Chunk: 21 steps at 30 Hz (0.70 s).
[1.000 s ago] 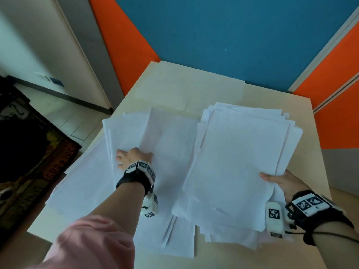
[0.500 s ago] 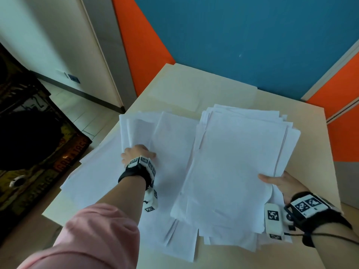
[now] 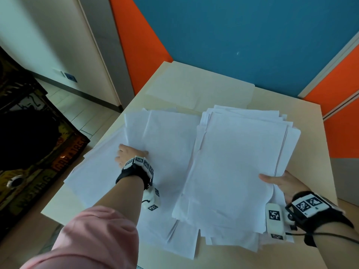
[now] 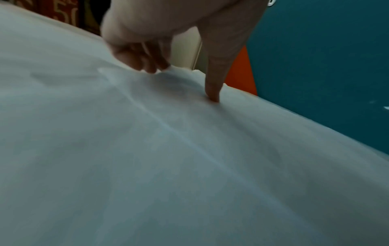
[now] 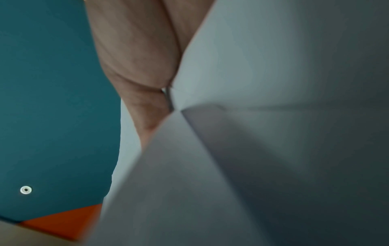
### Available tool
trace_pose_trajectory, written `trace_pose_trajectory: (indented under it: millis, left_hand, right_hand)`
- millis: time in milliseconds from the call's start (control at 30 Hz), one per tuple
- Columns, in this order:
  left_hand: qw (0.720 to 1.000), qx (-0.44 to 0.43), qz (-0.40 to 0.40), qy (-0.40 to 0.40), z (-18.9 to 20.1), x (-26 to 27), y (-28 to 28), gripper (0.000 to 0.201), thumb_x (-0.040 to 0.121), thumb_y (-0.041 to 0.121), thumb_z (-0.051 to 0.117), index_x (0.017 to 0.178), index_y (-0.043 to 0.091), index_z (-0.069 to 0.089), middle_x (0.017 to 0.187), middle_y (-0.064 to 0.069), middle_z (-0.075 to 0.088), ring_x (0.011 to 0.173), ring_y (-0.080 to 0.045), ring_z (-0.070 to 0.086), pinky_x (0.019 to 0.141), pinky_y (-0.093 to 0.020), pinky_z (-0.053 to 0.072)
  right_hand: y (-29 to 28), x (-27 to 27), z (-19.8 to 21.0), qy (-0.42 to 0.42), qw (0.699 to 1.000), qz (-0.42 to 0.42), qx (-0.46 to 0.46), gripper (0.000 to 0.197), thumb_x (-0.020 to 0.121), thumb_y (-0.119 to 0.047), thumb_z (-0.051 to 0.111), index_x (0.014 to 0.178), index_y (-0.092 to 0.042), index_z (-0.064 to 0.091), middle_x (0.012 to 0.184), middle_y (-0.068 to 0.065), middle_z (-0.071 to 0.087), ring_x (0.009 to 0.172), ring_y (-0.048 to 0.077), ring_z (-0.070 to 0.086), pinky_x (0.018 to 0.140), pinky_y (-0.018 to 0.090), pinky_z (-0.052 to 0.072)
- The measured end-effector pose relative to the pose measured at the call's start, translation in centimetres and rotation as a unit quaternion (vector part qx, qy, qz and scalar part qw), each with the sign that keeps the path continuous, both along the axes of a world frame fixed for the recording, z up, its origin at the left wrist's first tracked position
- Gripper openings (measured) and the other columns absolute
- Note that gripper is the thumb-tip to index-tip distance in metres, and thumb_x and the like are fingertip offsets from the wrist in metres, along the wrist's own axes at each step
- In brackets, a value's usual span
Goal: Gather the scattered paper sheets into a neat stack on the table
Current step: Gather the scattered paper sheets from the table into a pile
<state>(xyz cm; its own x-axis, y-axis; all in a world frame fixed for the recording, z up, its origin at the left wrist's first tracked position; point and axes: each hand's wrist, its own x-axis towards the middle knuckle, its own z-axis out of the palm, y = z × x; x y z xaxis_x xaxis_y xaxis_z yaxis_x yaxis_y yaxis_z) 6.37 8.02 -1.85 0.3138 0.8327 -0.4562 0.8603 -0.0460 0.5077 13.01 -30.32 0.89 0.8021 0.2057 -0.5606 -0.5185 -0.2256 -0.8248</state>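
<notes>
In the head view the left hand (image 3: 129, 155) rests on the loose sheets (image 3: 171, 136) fanned over the left half of the table (image 3: 308, 144). Their long edges run near to far, and the stack (image 3: 239, 167) lies just to the right, gripped by the right hand (image 3: 281, 183) with the thumb on top. In the left wrist view curled fingers (image 4: 143, 61) bunch a sheet edge while the thumb presses down. The right wrist view shows paper wedged into the palm's fold — fingers hidden.

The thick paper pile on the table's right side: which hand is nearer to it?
Right. The right hand grips the thick paper pile at its near right edge, thumb on top. The left hand pinches loose sheets to the pile's left, not touching the pile.
</notes>
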Motion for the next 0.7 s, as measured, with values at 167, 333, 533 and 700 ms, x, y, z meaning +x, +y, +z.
trace_pose_trajectory:
  millis: [167,333,533,700]
  left_hand:
    - [0.999,-0.049,-0.009,-0.002,0.3,0.4,0.9,0.068,0.07,0.022,0.078,0.122,0.0,0.04,0.127,-0.02,0.048,0.114,-0.037,0.053,0.09,-0.043,0.044]
    - [0.989,-0.075,-0.127,-0.012,0.2,0.6,1.2,0.013,0.08,0.015,0.063,0.078,0.004,0.057,0.081,-0.013,0.061,0.076,-0.03,0.056,0.066,-0.03,0.044]
    - [0.977,0.03,-0.195,-0.075,1.7,1.3,0.5,0.024,0.09,0.012,0.05,0.11,0.005,0.06,0.106,-0.018,0.064,0.1,-0.035,0.06,0.073,-0.031,0.04]
    - [0.97,0.051,-0.159,-0.178,5.3,1.8,2.5,0.033,0.09,0.015,0.054,0.119,0.0,0.061,0.119,-0.021,0.063,0.111,-0.036,0.059,0.086,-0.035,0.044]
  right_hand:
    - [0.0,0.0,0.1,0.004,1.0,0.002,-0.012,0.112,0.0,-0.047,0.09,0.104,-0.011,0.065,0.096,0.009,0.074,0.093,0.027,0.067,0.076,0.036,0.051]
    - [0.6,-0.2,0.9,-0.001,1.0,-0.01,-0.003,0.098,0.028,-0.035,0.093,0.115,-0.005,0.061,0.085,0.003,0.077,0.078,0.02,0.073,0.08,0.037,0.051]
    - [0.6,-0.6,2.0,0.008,1.0,-0.017,-0.007,0.084,0.042,-0.03,0.091,0.115,-0.002,0.061,0.092,0.008,0.071,0.081,0.024,0.069,0.065,0.029,0.054]
    - [-1.0,-0.7,1.7,-0.012,0.999,-0.033,-0.015,0.108,-0.005,-0.049,0.088,0.094,-0.012,0.064,0.103,0.012,0.067,0.099,0.028,0.062,0.091,0.042,0.046]
